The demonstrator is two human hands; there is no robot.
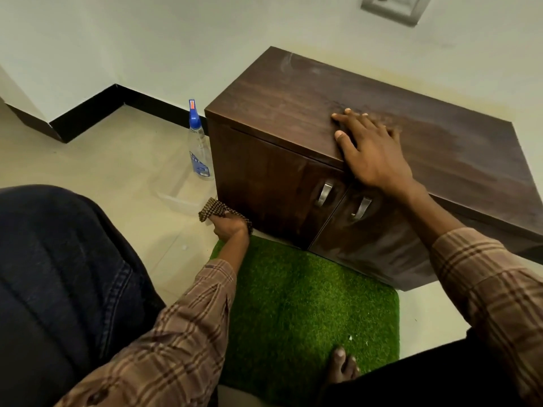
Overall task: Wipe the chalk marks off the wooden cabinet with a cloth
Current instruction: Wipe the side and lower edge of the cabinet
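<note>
Bracing the cabinet [293, 92], we lay our right hand [373, 154] flat and spread on its top. Our left hand [229, 227] grips the cloth [213, 210] at its lower left corner, likely to wipe there.

One wooden cabinet [293, 92] with two doors, each bearing one metal handle [324, 194] [362, 207]; one checked cloth [216, 209]; one spray bottle [198, 142] with a blue nozzle. Two hands: left hand [229, 227] and right hand [371, 151]. One green turf mat [293, 304], one bare foot [342, 365], one wall socket plate [393, 7].
</note>
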